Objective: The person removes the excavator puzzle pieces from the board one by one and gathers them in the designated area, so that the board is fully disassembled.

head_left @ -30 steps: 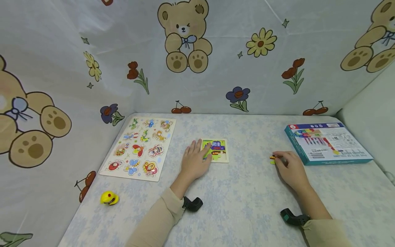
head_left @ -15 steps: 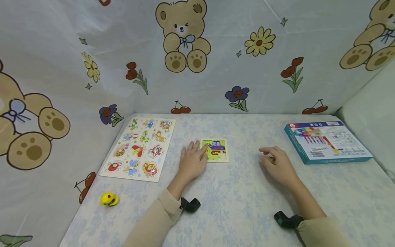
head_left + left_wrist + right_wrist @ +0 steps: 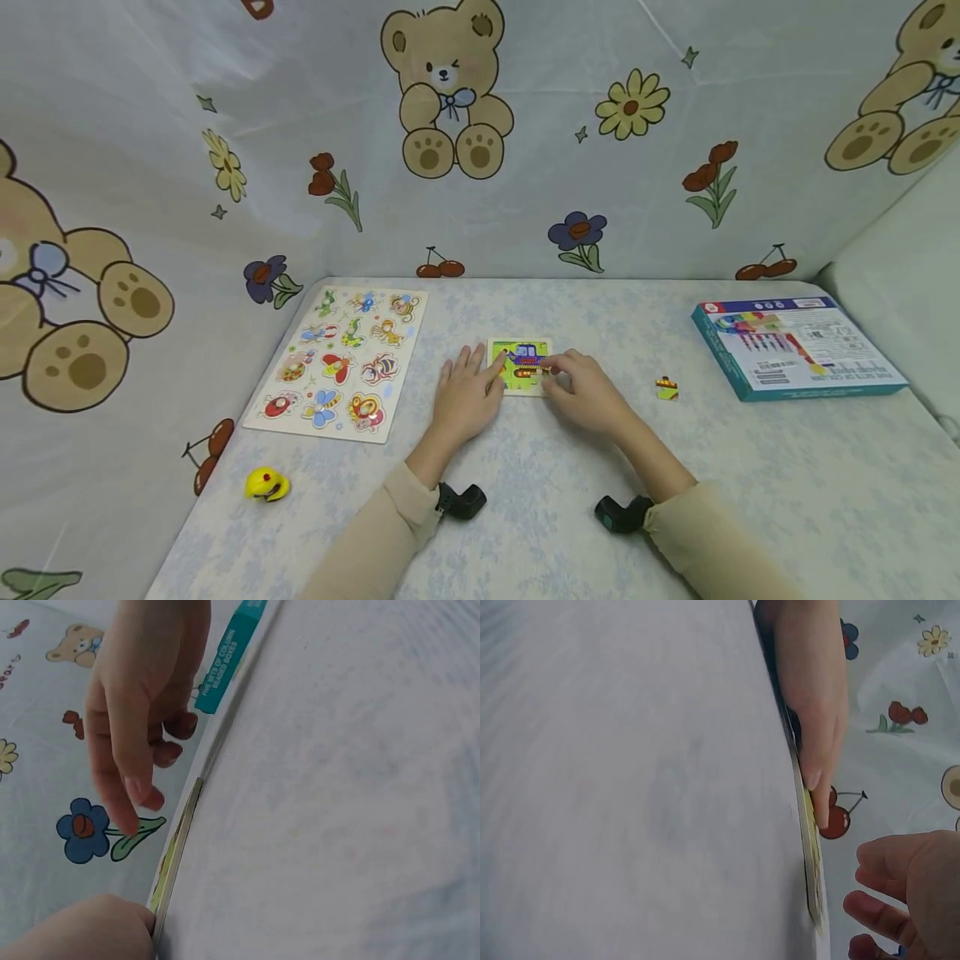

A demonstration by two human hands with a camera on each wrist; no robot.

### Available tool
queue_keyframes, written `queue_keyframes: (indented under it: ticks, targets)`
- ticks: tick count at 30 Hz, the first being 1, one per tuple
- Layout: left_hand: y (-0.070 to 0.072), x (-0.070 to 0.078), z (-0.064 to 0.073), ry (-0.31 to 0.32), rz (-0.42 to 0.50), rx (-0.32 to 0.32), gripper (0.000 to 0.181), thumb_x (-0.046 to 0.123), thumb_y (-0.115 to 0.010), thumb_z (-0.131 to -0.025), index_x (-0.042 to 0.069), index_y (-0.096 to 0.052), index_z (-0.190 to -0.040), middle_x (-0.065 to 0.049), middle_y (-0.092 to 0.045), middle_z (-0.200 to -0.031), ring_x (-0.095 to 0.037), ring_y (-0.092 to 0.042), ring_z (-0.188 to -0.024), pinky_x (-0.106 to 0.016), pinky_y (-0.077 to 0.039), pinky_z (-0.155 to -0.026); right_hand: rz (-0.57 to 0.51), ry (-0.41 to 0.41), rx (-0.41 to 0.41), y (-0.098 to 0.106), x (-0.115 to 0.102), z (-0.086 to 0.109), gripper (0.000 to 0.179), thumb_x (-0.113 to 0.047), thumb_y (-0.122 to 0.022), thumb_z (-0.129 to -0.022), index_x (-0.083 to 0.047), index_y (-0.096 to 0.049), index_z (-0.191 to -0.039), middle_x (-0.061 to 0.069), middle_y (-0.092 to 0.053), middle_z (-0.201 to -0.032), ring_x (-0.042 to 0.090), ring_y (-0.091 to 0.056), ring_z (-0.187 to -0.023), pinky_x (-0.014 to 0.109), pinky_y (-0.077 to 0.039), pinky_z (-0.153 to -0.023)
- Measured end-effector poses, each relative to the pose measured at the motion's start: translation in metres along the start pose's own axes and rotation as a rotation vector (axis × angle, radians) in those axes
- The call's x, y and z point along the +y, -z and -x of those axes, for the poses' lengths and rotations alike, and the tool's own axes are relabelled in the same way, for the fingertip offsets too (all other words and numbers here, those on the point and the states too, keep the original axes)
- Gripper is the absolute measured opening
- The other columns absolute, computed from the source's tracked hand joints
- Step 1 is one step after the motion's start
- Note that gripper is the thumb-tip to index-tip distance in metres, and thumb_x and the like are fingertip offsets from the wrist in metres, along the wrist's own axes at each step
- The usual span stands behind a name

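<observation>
A small square jigsaw puzzle (image 3: 523, 387) with a blue-purple tracked vehicle on green lies flat mid-table. My left hand (image 3: 467, 402) rests over its left edge, fingers fairly straight, index fingertip on the picture. My right hand (image 3: 588, 400) reaches to the puzzle's right side, index finger pointing at the picture and thumb below. In the left wrist view the right hand (image 3: 146, 712) hangs over the puzzle's edge (image 3: 171, 859) with loosely bent fingers and nothing visible between them. A loose puzzle piece (image 3: 667, 389), yellow, dark and green, lies on the table to the right.
A large insect peg board (image 3: 341, 362) lies at the left, and a small yellow toy (image 3: 266, 483) sits in front of it. A flat teal-edged box (image 3: 798, 348) lies at the back right. A bear-print cloth (image 3: 517, 225) hangs behind the table.
My right hand has moved left from beside the loose piece to the puzzle's right side. The loose piece stays on the table, now uncovered. My left hand remains at the puzzle, shifted slightly.
</observation>
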State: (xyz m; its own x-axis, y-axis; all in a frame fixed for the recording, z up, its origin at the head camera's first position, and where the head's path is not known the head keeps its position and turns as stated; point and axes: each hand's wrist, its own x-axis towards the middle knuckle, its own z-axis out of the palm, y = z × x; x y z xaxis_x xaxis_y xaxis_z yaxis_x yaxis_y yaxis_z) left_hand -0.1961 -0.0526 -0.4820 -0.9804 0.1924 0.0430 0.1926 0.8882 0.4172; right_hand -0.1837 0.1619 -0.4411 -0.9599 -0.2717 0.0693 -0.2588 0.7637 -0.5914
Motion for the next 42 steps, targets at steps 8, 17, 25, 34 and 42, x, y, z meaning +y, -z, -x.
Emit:
queue_keyframes:
  ticks: [8, 17, 25, 34, 42]
  targets:
    - [0.001, -0.001, 0.001, -0.015, -0.027, 0.006, 0.047, 0.045, -0.03, -0.105, 0.04, -0.037, -0.151, -0.002, -0.024, -0.165, -0.03, -0.014, -0.155, -0.055, -0.008, -0.125, 0.081, 0.063, 0.012, -0.022, -0.014, -0.017, 0.035, -0.023, -0.065, -0.093, -0.014, -0.066, -0.127, 0.004, -0.062, -0.115, 0.023, -0.054, -0.098, 0.039, -0.048, -0.082]
    - [0.002, 0.0, 0.001, -0.018, -0.021, 0.005, 0.047, 0.044, -0.031, -0.105, 0.039, -0.039, -0.151, -0.002, -0.025, -0.165, -0.03, -0.015, -0.155, -0.054, -0.009, -0.125, 0.111, 0.068, 0.012, -0.034, -0.013, -0.02, 0.036, -0.028, -0.065, -0.094, -0.015, -0.066, -0.128, 0.005, -0.061, -0.115, 0.023, -0.053, -0.096, 0.037, -0.047, -0.079]
    - [0.003, 0.001, 0.002, -0.016, -0.02, 0.007, 0.047, 0.043, -0.032, -0.105, 0.038, -0.04, -0.15, -0.003, -0.026, -0.164, -0.03, -0.016, -0.155, -0.054, -0.01, -0.125, 0.076, 0.058, 0.026, -0.036, -0.012, -0.02, 0.038, -0.026, -0.066, -0.094, -0.013, -0.065, -0.13, 0.005, -0.061, -0.114, 0.022, -0.052, -0.095, 0.034, -0.045, -0.077]
    - [0.002, -0.002, 0.0, -0.015, -0.036, 0.006, 0.047, 0.045, -0.031, -0.105, 0.037, -0.039, -0.151, -0.002, -0.025, -0.165, -0.029, -0.016, -0.155, -0.054, -0.01, -0.125, -0.019, 0.007, -0.02, -0.036, -0.011, -0.024, 0.04, -0.024, -0.069, -0.094, -0.01, -0.064, -0.131, 0.008, -0.059, -0.113, 0.02, -0.055, -0.097, 0.035, -0.047, -0.083]
    - [0.003, -0.001, 0.001, -0.023, -0.019, 0.013, 0.048, 0.044, -0.031, -0.104, 0.036, -0.041, -0.15, -0.003, -0.027, -0.164, -0.029, -0.016, -0.155, -0.054, -0.011, -0.125, -0.073, 0.002, -0.018, -0.035, -0.01, -0.025, 0.028, -0.021, -0.071, -0.093, -0.012, -0.068, -0.119, 0.006, -0.056, -0.109, 0.019, -0.057, -0.094, 0.037, -0.049, -0.083]
